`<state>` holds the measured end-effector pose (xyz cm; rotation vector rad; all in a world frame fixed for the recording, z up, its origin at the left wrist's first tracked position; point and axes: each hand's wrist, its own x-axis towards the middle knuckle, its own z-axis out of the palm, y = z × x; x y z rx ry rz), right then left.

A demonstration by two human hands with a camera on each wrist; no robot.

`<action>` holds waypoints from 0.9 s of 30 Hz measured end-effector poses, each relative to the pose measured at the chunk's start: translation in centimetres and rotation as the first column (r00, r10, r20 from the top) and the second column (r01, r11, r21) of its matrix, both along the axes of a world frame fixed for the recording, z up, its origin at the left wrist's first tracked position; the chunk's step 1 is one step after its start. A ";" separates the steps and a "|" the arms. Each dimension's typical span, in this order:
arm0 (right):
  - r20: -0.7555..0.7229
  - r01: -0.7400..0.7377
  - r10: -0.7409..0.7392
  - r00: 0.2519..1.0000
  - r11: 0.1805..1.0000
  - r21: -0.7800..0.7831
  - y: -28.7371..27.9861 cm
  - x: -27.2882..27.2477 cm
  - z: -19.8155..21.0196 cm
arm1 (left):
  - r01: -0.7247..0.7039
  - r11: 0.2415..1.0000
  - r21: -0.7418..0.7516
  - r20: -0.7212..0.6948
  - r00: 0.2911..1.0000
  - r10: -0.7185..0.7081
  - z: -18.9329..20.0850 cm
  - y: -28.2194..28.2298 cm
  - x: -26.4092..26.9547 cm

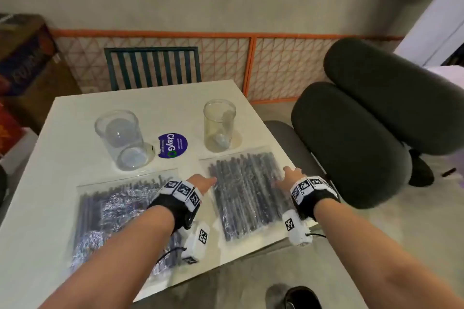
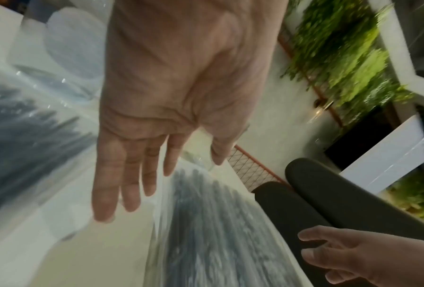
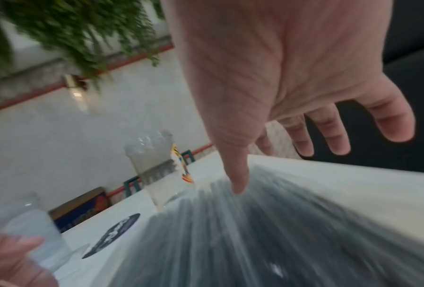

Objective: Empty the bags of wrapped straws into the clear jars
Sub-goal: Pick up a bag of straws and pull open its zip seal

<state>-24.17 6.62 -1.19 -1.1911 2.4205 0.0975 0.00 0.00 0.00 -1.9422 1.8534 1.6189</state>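
Two flat clear plastic bags of dark wrapped straws lie side by side on the white square table (image 1: 50, 208): the left bag (image 1: 113, 211) and the right bag (image 1: 248, 190). Behind them stand two empty clear cylindrical jars, a wide one (image 1: 123, 140) and a narrow one (image 1: 219, 125), with a round purple "ClayGo" sticker (image 1: 172, 145) between. The left hand (image 1: 202, 182) and right hand (image 1: 292, 178) hover at the right bag's two sides, fingers straight and loosely spread, holding nothing.

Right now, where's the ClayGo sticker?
Head view: the round purple sticker lies flat mid-table, between the wide jar to its left and the narrow jar to its right, just beyond the two straw bags.
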 end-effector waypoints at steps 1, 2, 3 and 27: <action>0.013 0.034 -0.034 0.999 0.999 0.015 0.5 0.0 -0.7 | -0.010 1.000 0.008 0.025 1.000 0.009 -0.6 0.5 -0.5; 0.037 0.082 -0.082 0.996 0.997 0.011 0.8 -0.1 -1.3 | -0.030 0.999 0.022 0.051 0.998 0.029 -1.1 0.8 -0.8; 0.070 0.122 -0.122 0.990 0.992 0.010 1.3 0.0 -1.9 | -0.043 0.998 0.054 0.047 0.998 0.041 -1.8 1.2 -1.4; 0.793 0.465 0.362 0.491 0.661 -0.589 1.5 -0.5 7.5 | -0.396 0.859 -0.326 -0.489 0.848 0.205 1.5 -0.1 0.7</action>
